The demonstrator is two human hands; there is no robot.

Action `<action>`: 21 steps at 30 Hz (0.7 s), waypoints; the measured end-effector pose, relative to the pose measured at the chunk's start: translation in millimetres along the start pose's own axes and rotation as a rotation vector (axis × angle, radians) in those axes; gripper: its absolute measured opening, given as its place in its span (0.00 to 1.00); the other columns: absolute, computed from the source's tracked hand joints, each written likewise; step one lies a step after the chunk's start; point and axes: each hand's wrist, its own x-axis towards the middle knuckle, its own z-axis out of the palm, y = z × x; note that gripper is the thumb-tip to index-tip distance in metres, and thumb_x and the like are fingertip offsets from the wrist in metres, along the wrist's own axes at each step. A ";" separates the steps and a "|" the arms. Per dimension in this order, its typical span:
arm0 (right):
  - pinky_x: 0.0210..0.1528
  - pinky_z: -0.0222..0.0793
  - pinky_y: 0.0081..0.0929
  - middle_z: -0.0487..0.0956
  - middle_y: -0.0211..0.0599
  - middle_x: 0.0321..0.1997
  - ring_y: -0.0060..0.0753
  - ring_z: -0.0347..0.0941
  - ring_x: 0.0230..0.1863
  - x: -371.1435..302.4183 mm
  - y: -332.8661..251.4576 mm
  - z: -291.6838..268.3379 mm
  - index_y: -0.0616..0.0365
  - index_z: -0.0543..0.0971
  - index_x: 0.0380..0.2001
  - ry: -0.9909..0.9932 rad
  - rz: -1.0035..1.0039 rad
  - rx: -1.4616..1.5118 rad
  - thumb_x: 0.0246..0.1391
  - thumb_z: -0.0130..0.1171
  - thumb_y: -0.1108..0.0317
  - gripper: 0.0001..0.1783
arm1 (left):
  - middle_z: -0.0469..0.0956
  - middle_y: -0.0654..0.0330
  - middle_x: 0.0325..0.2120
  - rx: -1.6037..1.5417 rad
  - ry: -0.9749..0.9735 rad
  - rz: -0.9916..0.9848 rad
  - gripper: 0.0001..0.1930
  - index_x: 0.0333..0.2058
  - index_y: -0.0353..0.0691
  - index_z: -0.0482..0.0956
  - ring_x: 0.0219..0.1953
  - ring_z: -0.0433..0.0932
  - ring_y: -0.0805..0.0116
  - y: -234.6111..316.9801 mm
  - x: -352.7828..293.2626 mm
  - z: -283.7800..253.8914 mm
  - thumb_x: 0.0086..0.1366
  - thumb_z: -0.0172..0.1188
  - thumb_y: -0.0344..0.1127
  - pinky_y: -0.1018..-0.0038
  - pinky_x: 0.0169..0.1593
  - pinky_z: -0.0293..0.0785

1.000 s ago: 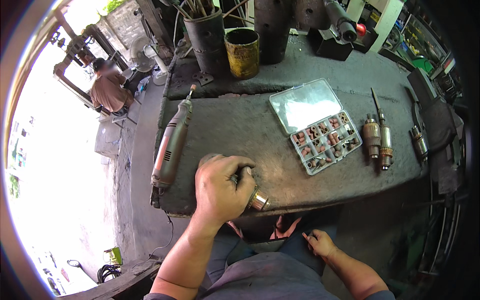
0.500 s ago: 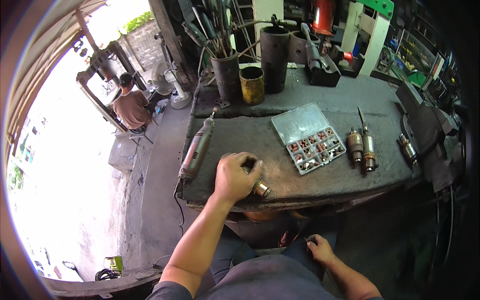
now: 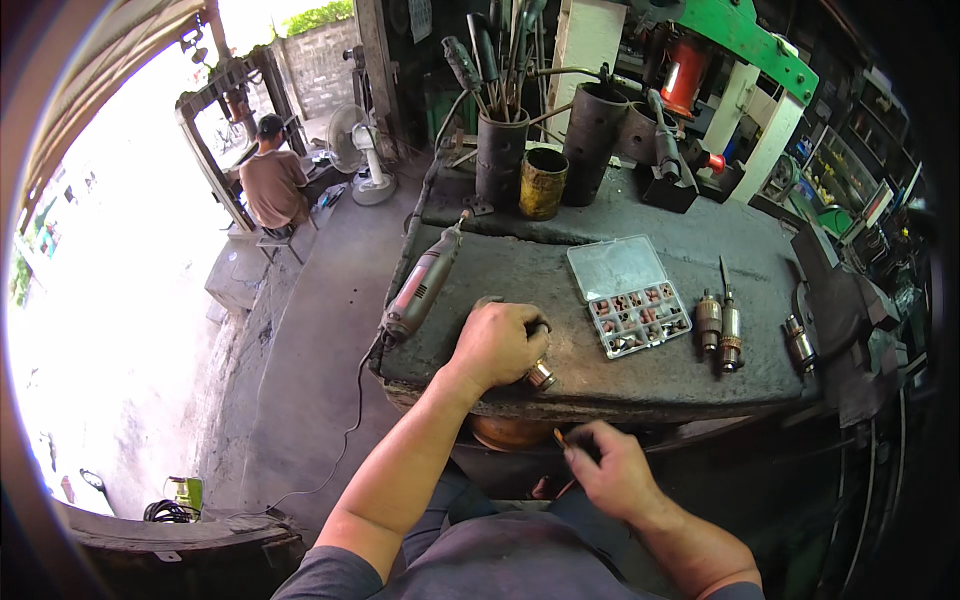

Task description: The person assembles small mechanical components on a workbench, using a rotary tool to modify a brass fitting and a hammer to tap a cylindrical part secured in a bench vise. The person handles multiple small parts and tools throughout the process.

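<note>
On the front part of the dark workbench [image 3: 440, 362], my left hand [image 3: 497, 345] is wrapped round a motor armature [image 3: 541, 376]. One metal end of it pokes out under my fingers; the rest is hidden by my hand. My right hand [image 3: 618, 475] hovers just off the bench's front edge, in front of my lap. Between its thumb and fingers it pinches a small thin piece with an orange tip [image 3: 560, 438], too small to name. Left of my left hand lies a grey corded rotary tool [image 3: 425, 285] with a little bit in its nose.
A clear compartment box [image 3: 618, 264] of small parts lies lid-up, beyond my hands. Further right are two armatures [image 3: 709, 322] side by side, another armature [image 3: 800, 345] and a vise [image 3: 850, 300]. Tool-filled metal cylinders [image 3: 500, 165] line the back. A person [image 3: 272, 185] sits far left.
My right hand has risen from my lap toward the bench edge, with the small piece in its fingers. My left hand keeps hold of the armature. The view has shifted somewhat.
</note>
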 end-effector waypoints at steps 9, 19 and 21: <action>0.37 0.75 0.30 0.85 0.35 0.31 0.22 0.77 0.32 66.8 -38.1 -12.4 0.69 0.84 0.44 -0.008 0.081 0.026 0.74 0.65 0.69 0.10 | 0.90 0.47 0.33 -0.022 -0.022 -0.002 0.13 0.36 0.40 0.92 0.42 0.88 0.41 -4.9 1.5 1.1 0.63 0.66 0.43 0.53 0.61 0.78; 0.38 0.76 0.30 0.84 0.33 0.30 0.21 0.76 0.32 77.6 -41.3 -14.5 0.68 0.83 0.43 -0.034 0.209 0.096 0.76 0.63 0.70 0.09 | 0.90 0.46 0.36 0.003 -0.103 -0.025 0.15 0.39 0.38 0.93 0.44 0.89 0.43 -1.2 8.5 -2.1 0.60 0.66 0.41 0.53 0.57 0.83; 0.24 0.66 0.24 0.82 0.31 0.29 0.17 0.70 0.22 78.7 -41.0 -14.5 0.65 0.81 0.44 -0.045 0.174 0.133 0.77 0.61 0.71 0.07 | 0.90 0.46 0.36 0.005 -0.108 -0.015 0.14 0.38 0.38 0.93 0.44 0.89 0.43 -1.0 8.3 -2.9 0.60 0.66 0.41 0.53 0.57 0.83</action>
